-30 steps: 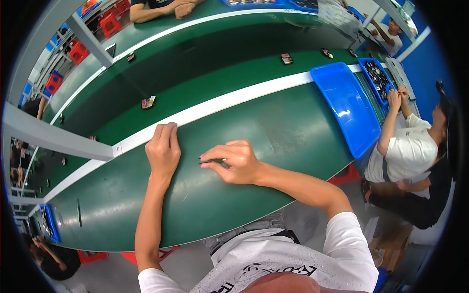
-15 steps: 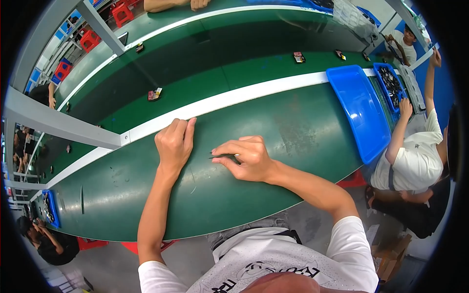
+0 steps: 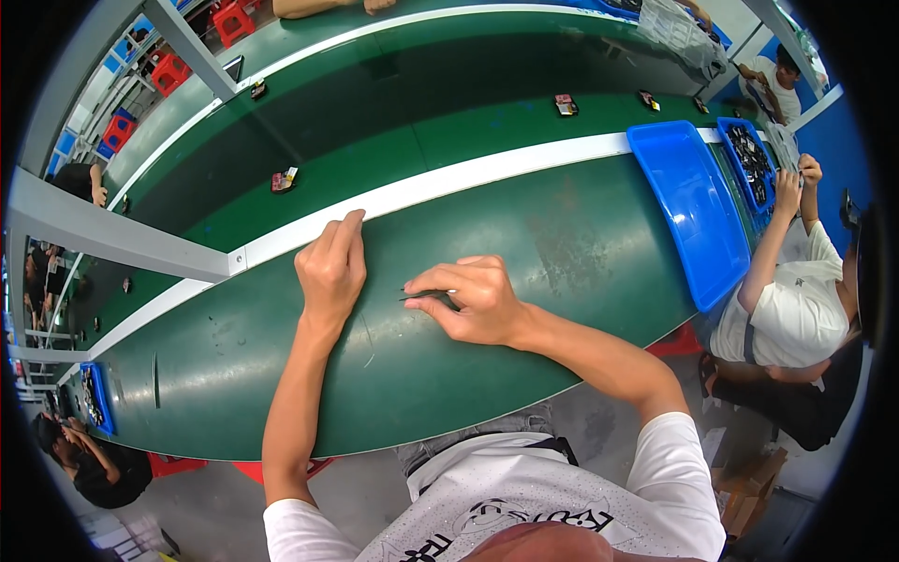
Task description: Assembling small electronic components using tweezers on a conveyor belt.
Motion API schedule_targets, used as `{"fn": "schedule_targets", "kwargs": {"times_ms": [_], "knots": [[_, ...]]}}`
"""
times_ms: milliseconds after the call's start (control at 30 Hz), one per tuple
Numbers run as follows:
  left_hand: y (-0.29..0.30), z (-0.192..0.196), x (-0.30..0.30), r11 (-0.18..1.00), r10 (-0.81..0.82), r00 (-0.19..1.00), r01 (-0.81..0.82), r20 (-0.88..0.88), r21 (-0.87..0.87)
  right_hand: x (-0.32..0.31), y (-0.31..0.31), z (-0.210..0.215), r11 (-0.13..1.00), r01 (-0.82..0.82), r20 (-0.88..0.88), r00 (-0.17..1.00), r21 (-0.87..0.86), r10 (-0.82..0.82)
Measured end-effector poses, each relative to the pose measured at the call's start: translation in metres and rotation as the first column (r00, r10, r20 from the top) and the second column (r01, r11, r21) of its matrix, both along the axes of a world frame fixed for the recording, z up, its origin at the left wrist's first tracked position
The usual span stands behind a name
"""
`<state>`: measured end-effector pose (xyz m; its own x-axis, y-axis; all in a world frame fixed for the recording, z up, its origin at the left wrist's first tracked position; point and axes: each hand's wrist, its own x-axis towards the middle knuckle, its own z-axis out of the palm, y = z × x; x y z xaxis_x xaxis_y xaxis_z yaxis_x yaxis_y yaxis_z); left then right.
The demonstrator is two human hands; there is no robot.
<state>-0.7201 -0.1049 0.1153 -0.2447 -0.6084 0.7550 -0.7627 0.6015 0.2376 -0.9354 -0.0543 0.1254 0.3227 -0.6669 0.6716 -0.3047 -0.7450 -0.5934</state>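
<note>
My left hand (image 3: 330,267) rests by the white rail at the far side of the green bench (image 3: 468,403), its fingers curled in and the index finger near the rail. Nothing shows in it, though its palm side is hidden. To its right, above the bench, my right hand (image 3: 473,298) pinches a pair of dark tweezers (image 3: 409,298) between thumb and fingers. The two thin tips point left toward my left hand and stand slightly apart. Nothing is visible between them.
Beyond the white rail (image 3: 449,187), a green conveyor belt (image 3: 393,150) carries several small dark-and-red parts (image 3: 284,180). A blue tray (image 3: 688,215) lies at right, beside a blue bin of black parts (image 3: 746,164) and a co-worker (image 3: 791,314). A grey post (image 3: 122,229) crosses at left.
The parts on the belt have shifted slightly left. My left hand's fingertips have moved a little toward the rail; my right hand stays nearly still. The co-worker at right has lowered a raised arm.
</note>
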Motion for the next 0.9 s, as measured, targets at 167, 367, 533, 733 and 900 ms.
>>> {"fn": "schedule_targets", "kwargs": {"times_ms": [167,367,533,733,900], "knots": [[-0.0004,0.0006,-0.0004,1.0,0.007,1.0,-0.007,0.0,-0.019,0.0005,0.0,-0.0005,1.0,0.0,0.006,1.0,-0.002,0.0],[0.0012,0.0036,-0.0039,1.0,0.014,0.999,-0.015,-0.034,-0.007,0.0001,-0.0001,-0.0014,1.0,-0.004,-0.006,1.0,0.004,0.004],[0.0021,0.0037,-0.001,1.0,-0.009,1.0,0.009,0.018,-0.02,0.0005,-0.002,-0.0041,1.0,-0.008,0.008,1.0,-0.024,0.008],[0.0019,0.0043,-0.0019,1.0,-0.021,1.0,0.021,-0.001,-0.007,0.0012,-0.0028,-0.0064,1.0,-0.01,0.013,1.0,-0.022,0.01],[-0.0024,-0.0006,-0.0007,1.0,-0.031,0.999,0.031,-0.036,-0.002,0.0009,-0.003,-0.0071,1.0,-0.012,0.017,1.0,-0.021,0.012]]}}
